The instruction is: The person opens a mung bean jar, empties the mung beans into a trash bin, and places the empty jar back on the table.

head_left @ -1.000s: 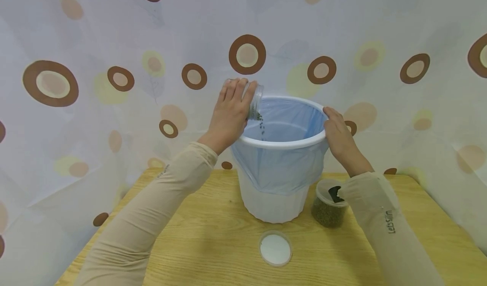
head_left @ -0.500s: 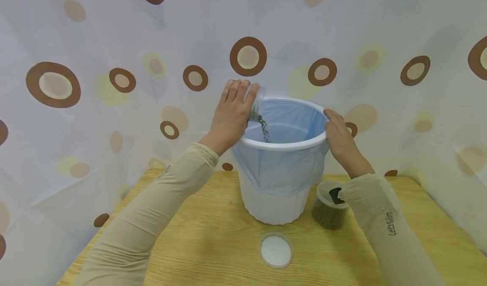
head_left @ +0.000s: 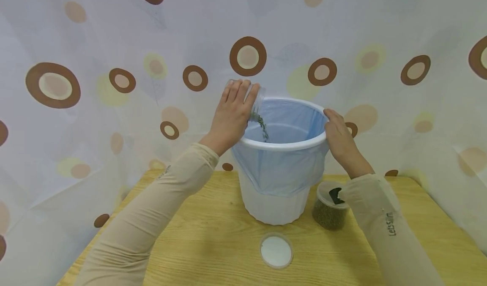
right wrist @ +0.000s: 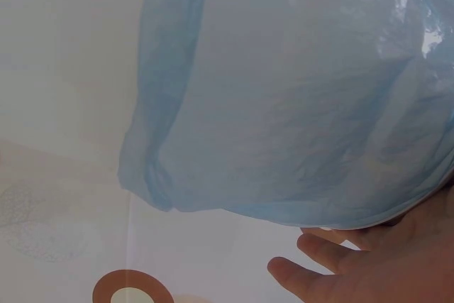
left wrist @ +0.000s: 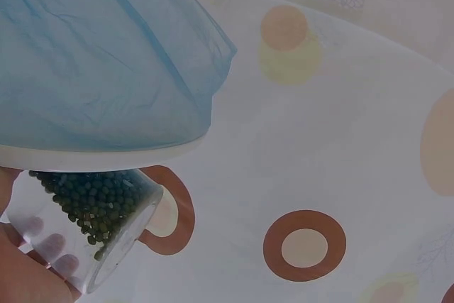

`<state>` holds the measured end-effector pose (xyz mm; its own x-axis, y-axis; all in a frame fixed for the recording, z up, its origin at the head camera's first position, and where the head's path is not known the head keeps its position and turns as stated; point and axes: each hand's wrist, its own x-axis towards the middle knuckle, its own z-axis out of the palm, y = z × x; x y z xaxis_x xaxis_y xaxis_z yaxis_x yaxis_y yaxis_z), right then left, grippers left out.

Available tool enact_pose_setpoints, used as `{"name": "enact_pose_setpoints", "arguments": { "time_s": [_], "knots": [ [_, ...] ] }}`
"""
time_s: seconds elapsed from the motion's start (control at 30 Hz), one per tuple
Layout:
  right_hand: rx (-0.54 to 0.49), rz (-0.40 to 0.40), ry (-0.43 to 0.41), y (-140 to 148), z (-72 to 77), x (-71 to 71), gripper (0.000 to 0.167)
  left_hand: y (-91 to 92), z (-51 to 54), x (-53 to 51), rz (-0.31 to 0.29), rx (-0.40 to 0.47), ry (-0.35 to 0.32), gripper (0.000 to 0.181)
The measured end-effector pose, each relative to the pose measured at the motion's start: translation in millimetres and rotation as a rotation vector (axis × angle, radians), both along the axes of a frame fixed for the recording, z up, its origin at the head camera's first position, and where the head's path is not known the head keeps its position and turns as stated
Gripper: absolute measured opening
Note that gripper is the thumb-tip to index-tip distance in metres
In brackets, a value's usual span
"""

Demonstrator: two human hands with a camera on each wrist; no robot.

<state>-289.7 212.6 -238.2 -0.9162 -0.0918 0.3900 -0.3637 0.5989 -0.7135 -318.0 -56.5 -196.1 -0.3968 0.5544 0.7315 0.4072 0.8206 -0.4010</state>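
Slowly, left hand (head_left: 230, 115) grasping the clear cylindrical plastic jar (left wrist: 85, 225) should pour inside the round white plastic bucket (head_left: 275, 205) at centre; right hand (head_left: 341, 136), fingers seemingly straight, touches rim (head_left: 285, 145)

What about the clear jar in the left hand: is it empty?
No, the left wrist view shows many small green bean-like pieces inside the clear jar that the left hand grips.

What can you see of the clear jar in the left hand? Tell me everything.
The clear jar is see-through, perhaps plastic, with round walls and a flat base. The left hand grips it tilted, mouth toward the inside of the bucket. Small green grains lie inside and spill out. Whether it touches the bucket isn't clear.
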Motion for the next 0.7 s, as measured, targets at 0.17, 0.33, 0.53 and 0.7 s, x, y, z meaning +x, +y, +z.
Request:
{"name": "enact_pose_setpoints", "arguments": {
  "time_s": [0.17, 0.33, 0.53, 0.7],
  "knots": [
    [-0.002, 0.000, 0.001, -0.8, 0.0, 0.0, 0.060, -0.3, 0.6, 1.0, 0.016, -0.010, -0.001, 0.051],
    [0.004, -0.005, 0.001, -0.7, 1.2, 0.8, 0.060, 0.2, 1.8, 2.1, 0.016, -0.017, 0.007, 0.050],
    [-0.006, -0.010, -0.002, -1.2, 1.8, 1.9, 0.059, 0.9, 2.9, 2.0, 0.020, -0.033, 0.007, 0.051],
    [-0.013, -0.016, -0.004, -1.9, 0.6, 0.7, 0.059, 0.8, 3.0, 2.3, 0.034, -0.043, -0.010, 0.053]
  ]
}}
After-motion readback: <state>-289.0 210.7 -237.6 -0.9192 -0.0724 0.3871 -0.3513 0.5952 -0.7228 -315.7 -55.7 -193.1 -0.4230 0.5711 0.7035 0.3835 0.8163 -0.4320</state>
